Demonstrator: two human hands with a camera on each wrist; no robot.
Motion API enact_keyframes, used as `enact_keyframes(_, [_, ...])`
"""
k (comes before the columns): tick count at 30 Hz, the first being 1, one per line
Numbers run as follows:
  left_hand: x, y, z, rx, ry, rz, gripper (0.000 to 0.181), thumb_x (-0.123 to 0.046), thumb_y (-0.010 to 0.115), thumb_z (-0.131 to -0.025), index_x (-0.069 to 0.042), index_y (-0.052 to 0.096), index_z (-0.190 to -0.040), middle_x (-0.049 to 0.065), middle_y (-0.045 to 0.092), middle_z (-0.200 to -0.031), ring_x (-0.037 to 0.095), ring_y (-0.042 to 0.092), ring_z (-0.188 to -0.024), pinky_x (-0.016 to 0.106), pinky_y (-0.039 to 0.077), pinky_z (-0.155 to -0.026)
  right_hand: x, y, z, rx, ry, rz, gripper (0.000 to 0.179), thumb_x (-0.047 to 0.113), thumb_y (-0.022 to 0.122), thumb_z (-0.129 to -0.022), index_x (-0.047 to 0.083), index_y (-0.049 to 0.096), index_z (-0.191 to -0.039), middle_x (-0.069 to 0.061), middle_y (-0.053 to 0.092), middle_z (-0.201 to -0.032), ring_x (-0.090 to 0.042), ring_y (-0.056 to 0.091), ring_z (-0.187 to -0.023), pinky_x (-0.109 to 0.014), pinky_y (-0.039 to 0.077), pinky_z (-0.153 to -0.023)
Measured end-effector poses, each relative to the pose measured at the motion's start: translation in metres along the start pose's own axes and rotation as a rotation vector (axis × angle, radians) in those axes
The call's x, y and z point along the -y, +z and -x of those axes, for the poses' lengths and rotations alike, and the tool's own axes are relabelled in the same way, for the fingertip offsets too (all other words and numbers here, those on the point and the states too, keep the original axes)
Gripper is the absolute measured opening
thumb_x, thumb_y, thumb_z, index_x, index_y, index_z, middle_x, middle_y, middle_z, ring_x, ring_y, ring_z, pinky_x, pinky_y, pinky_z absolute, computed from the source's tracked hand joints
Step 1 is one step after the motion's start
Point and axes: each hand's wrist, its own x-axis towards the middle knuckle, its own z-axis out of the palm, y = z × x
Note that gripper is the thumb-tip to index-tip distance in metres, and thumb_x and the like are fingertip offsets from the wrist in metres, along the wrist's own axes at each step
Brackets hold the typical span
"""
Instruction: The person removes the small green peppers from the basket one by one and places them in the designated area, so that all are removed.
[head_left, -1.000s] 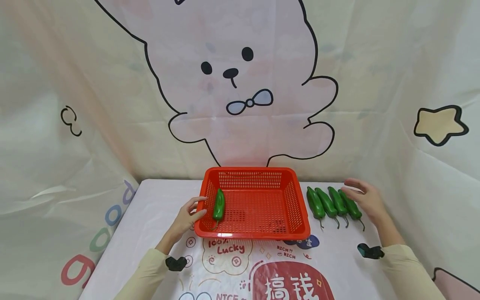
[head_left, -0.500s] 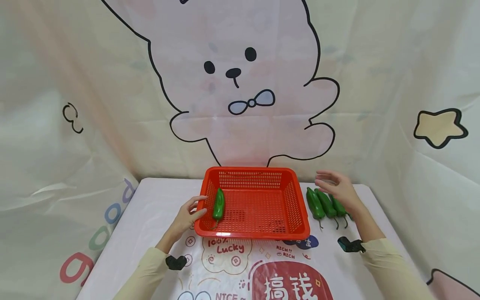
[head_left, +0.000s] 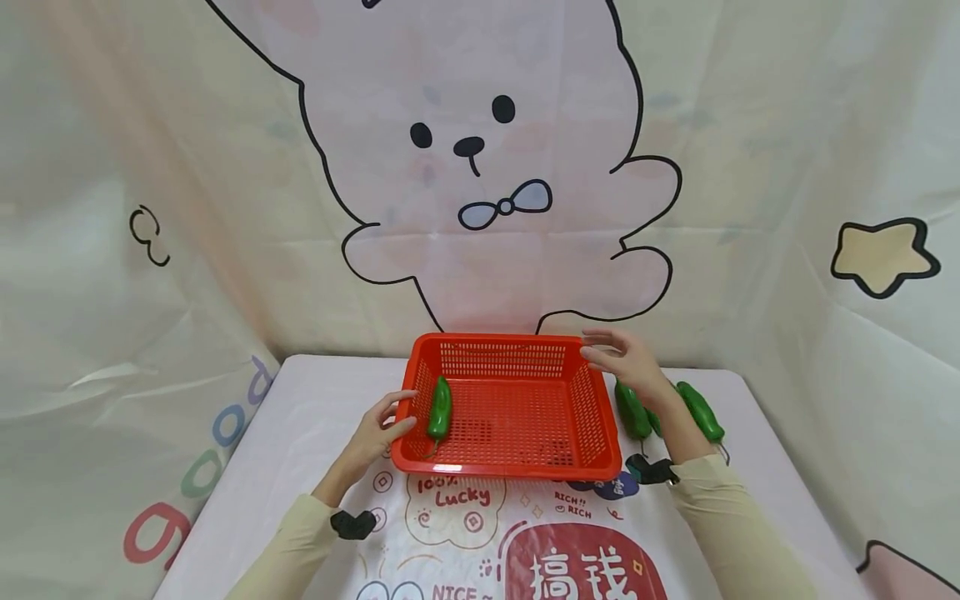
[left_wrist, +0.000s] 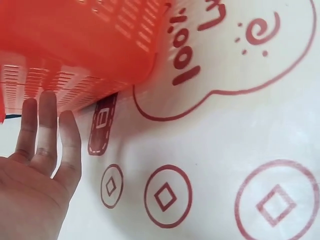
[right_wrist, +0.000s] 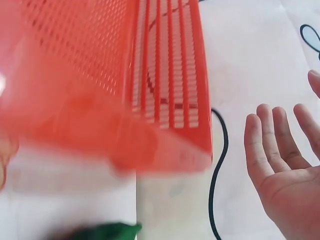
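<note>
A red plastic basket (head_left: 510, 417) stands on the table with one long green pepper (head_left: 439, 408) lying at its left side. My left hand (head_left: 378, 425) is at the basket's left wall; in the left wrist view its fingers (left_wrist: 47, 120) are fairly straight and reach up against the outside of the wall. Near the basket's back right corner is my right hand (head_left: 624, 360), fingers spread and loose, with nothing in them. Beside the basket lie more green peppers (head_left: 632, 412), partly covered by the right hand and forearm; another pepper (head_left: 701, 411) shows beyond the forearm.
The table is covered by a white printed cloth (head_left: 457, 554) with red lettering. A hanging sheet with a cartoon animal (head_left: 480, 267) closes off the back, and pale sheets (head_left: 885, 375) rise at the sides. Both wrists wear a dark strap (head_left: 352, 525).
My right hand has moved left from over the rightmost pepper to the basket's back right corner. The left hand, basket and peppers stay put.
</note>
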Motion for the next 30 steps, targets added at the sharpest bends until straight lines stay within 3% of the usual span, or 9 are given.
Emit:
enact_keyframes(4, [-0.002, -0.004, 0.002, 0.034, 0.022, 0.021, 0.053, -0.017, 0.068, -0.1, -0.015, 0.048, -0.149, 0.023, 0.048, -0.143, 0.043, 0.055, -0.121, 0.042, 0.058, -0.083, 0.005, 0.017, -0.01, 0.054, -0.022, -0.06, 0.046, 0.013, 0.069, -0.099, -0.002, 0.054, -0.14, -0.032, 0.054, -0.134, -0.043, 0.06, -0.116, -0.05, 0.053, -0.092])
enact_keyframes(9, [-0.002, -0.009, 0.003, 0.074, 0.032, 0.061, 0.055, -0.017, 0.066, -0.1, -0.013, 0.045, -0.151, 0.027, 0.045, -0.145, 0.049, 0.054, -0.121, 0.043, 0.058, -0.084, 0.007, 0.035, -0.021, 0.124, -0.065, -0.079, 0.044, 0.008, 0.069, -0.098, -0.001, 0.056, -0.139, -0.032, 0.053, -0.135, -0.048, 0.059, -0.114, -0.039, 0.057, -0.088])
enact_keyframes(16, [0.001, -0.011, 0.004, 0.076, 0.027, 0.085, 0.057, -0.015, 0.065, -0.101, -0.013, 0.042, -0.153, 0.029, 0.044, -0.144, 0.05, 0.056, -0.119, 0.041, 0.059, -0.082, 0.003, 0.056, -0.031, 0.161, -0.125, -0.09, 0.045, 0.003, 0.067, -0.098, -0.007, 0.053, -0.139, -0.027, 0.055, -0.135, -0.042, 0.057, -0.12, -0.037, 0.055, -0.09])
enact_keyframes(21, [0.001, -0.009, 0.003, 0.067, 0.027, 0.083, 0.057, -0.015, 0.067, -0.1, -0.012, 0.044, -0.152, 0.028, 0.047, -0.14, 0.05, 0.058, -0.115, 0.039, 0.059, -0.079, 0.002, 0.07, -0.035, 0.183, -0.093, -0.078, 0.045, 0.008, 0.07, -0.097, -0.004, 0.055, -0.138, -0.028, 0.055, -0.135, -0.034, 0.063, -0.114, -0.04, 0.055, -0.091])
enact_keyframes(30, [0.007, -0.008, -0.001, 0.039, -0.008, 0.075, 0.055, -0.018, 0.069, -0.099, -0.017, 0.048, -0.15, 0.024, 0.051, -0.139, 0.045, 0.059, -0.118, 0.04, 0.058, -0.083, 0.003, 0.096, -0.044, 0.213, -0.076, -0.06, 0.046, 0.009, 0.071, -0.096, -0.005, 0.055, -0.137, -0.027, 0.058, -0.131, -0.037, 0.061, -0.114, -0.043, 0.054, -0.092])
